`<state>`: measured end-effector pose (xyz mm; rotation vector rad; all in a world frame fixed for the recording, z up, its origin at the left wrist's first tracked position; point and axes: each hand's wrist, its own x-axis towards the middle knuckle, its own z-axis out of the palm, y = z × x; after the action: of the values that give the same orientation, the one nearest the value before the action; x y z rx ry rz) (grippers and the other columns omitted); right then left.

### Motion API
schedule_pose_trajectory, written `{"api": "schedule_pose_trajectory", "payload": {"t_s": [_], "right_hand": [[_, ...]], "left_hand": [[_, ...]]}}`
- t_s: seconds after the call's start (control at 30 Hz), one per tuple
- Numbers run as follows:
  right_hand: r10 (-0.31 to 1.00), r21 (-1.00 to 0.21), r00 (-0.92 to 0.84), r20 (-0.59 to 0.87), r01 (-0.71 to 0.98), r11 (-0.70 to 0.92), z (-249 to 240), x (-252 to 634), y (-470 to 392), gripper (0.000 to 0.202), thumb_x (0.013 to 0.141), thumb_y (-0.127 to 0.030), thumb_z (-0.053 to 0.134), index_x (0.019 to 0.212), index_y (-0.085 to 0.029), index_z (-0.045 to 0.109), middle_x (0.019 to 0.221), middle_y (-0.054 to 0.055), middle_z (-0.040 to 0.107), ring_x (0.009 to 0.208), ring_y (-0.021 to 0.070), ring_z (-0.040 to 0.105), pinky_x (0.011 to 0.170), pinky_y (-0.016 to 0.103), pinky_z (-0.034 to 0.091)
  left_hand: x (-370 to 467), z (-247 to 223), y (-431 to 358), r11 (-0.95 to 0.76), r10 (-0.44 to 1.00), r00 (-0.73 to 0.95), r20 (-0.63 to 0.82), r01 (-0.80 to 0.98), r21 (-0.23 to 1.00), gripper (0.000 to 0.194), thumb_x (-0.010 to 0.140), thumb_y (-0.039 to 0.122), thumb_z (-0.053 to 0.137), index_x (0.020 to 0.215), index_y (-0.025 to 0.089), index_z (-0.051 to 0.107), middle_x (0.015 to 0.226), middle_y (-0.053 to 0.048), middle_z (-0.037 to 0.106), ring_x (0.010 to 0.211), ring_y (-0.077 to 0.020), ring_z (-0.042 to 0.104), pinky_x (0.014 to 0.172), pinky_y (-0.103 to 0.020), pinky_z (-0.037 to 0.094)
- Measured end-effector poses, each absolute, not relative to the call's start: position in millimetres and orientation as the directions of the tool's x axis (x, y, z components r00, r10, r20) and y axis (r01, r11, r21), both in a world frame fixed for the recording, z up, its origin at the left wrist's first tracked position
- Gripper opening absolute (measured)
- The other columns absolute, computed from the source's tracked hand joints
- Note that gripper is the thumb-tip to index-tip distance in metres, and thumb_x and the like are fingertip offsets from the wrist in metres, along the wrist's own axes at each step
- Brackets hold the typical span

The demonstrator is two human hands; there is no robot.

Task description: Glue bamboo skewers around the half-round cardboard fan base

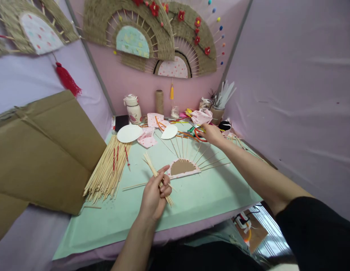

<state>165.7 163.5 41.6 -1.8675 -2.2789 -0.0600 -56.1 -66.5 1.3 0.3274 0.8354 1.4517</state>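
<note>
My left hand [155,192] is closed around a small bundle of thin bamboo sticks [150,163], held at a slant above the table's near half. Beyond it lies a half-round cardboard piece [184,167] edged in pink dotted cloth, with several thin sticks fanning out from its curved side. My right hand [211,134] reaches to the cluttered back of the table. Its fingers are curled at the red-handled scissors [201,140], partly hidden by the hand and nearby items. A loose stick [133,186] lies left of my left hand.
A large pile of bamboo sticks [107,173] with red pencils lies left, beside a big cardboard sheet [47,150]. White paper pieces [129,133], pink cloth [147,137], a bottle [133,110], a twine roll [159,101] and a strip holder [217,114] line the back. Woven fans [129,22] hang above.
</note>
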Motion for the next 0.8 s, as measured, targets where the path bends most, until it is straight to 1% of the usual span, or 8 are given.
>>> {"api": "schedule_pose_trajectory", "payload": {"t_s": [0.07, 0.23, 0.33, 0.43, 0.53, 0.63, 0.7, 0.8], "right_hand": [[0.974, -0.087, -0.173, 0.146, 0.979, 0.187, 37.2, 161.0, 188.2, 0.038, 0.095, -0.035, 0.061, 0.126, -0.013, 0.06, 0.119, 0.018, 0.07, 0.111, 0.0294, 0.065, 0.088, 0.035, 0.046], [0.982, -0.085, -0.165, 0.087, 0.981, 0.173, 25.2, 151.1, 223.5, 0.037, 0.096, -0.04, 0.061, 0.124, -0.017, 0.06, 0.124, 0.009, 0.063, 0.106, 0.0224, 0.064, 0.092, 0.046, 0.054], [0.984, -0.098, -0.159, 0.079, 0.981, 0.167, 24.7, 147.1, 231.7, 0.035, 0.095, -0.037, 0.062, 0.12, -0.013, 0.061, 0.118, 0.012, 0.066, 0.104, 0.0234, 0.064, 0.089, 0.041, 0.053], [0.984, -0.124, -0.135, 0.117, 0.981, 0.15, 33.6, 147.4, 225.1, 0.038, 0.094, -0.036, 0.058, 0.119, -0.008, 0.06, 0.112, 0.019, 0.069, 0.103, 0.0285, 0.064, 0.082, 0.035, 0.047], [0.975, -0.152, -0.129, 0.181, 0.976, 0.158, 45.2, 153.9, 189.1, 0.05, 0.091, -0.045, 0.055, 0.126, -0.009, 0.053, 0.116, 0.02, 0.067, 0.104, 0.0315, 0.063, 0.077, 0.034, 0.045], [0.941, -0.241, -0.23, 0.249, 0.926, 0.29, 44.5, 163.4, 119.9, 0.052, 0.085, -0.047, 0.061, 0.124, -0.015, 0.054, 0.113, 0.015, 0.068, 0.098, 0.03, 0.065, 0.074, 0.033, 0.046], [0.943, -0.31, -0.264, 0.2, 0.896, 0.317, 34.0, 167.9, 65.9, 0.041, 0.089, -0.049, 0.056, 0.119, -0.02, 0.058, 0.104, 0.011, 0.07, 0.088, 0.0266, 0.067, 0.069, 0.032, 0.048], [0.948, -0.418, -0.29, 0.132, 0.851, 0.319, 11.3, 168.4, -1.9, 0.035, 0.095, -0.048, 0.049, 0.119, -0.025, 0.059, 0.106, 0.008, 0.071, 0.089, 0.023, 0.07, 0.07, 0.031, 0.053]], "left_hand": [[-59.6, 7.1, -62.9, 0.139, 0.946, -0.105, -0.306, -0.721, 0.679, 0.039, 0.074, 0.023, 0.077, 0.108, 0.006, 0.068, 0.061, 0.006, 0.046, 0.046, -0.0012, 0.025, 0.039, -0.012, 0.02], [-72.9, 25.8, -45.7, 0.114, 0.951, -0.139, -0.275, -0.671, 0.732, 0.035, 0.077, 0.018, 0.073, 0.109, 0.006, 0.067, 0.061, 0.005, 0.046, 0.046, -0.0018, 0.025, 0.039, -0.012, 0.019], [-83.0, 35.0, -31.3, 0.109, 0.954, -0.145, -0.264, -0.65, 0.752, 0.034, 0.078, 0.018, 0.071, 0.109, 0.007, 0.067, 0.06, 0.006, 0.045, 0.046, -0.0021, 0.025, 0.039, -0.013, 0.018], [-90.4, 37.2, -22.1, 0.163, 0.942, -0.133, -0.307, -0.618, 0.769, 0.033, 0.078, 0.019, 0.072, 0.109, 0.006, 0.067, 0.059, 0.006, 0.044, 0.045, -0.0018, 0.023, 0.039, -0.013, 0.016], [-91.3, 30.1, -23.7, 0.275, 0.914, -0.086, -0.396, -0.588, 0.761, 0.036, 0.078, 0.021, 0.073, 0.11, 0.006, 0.068, 0.057, 0.007, 0.043, 0.045, -0.0014, 0.019, 0.039, -0.013, 0.013], [-87.0, 17.3, -32.6, 0.385, 0.879, -0.001, -0.477, -0.589, 0.711, 0.044, 0.077, 0.027, 0.076, 0.115, 0.006, 0.067, 0.057, 0.008, 0.041, 0.046, -0.0018, 0.017, 0.04, -0.014, 0.013], [-83.8, 9.7, -38.2, 0.422, 0.859, 0.026, -0.512, -0.602, 0.678, 0.051, 0.078, 0.031, 0.078, 0.121, 0.007, 0.065, 0.058, 0.008, 0.041, 0.047, -0.0021, 0.017, 0.041, -0.014, 0.013], [-80.9, 3.8, -41.9, 0.449, 0.837, 0.041, -0.546, -0.621, 0.642, 0.06, 0.077, 0.032, 0.079, 0.129, 0.008, 0.061, 0.06, 0.007, 0.042, 0.048, -0.0025, 0.017, 0.042, -0.015, 0.013]]}}
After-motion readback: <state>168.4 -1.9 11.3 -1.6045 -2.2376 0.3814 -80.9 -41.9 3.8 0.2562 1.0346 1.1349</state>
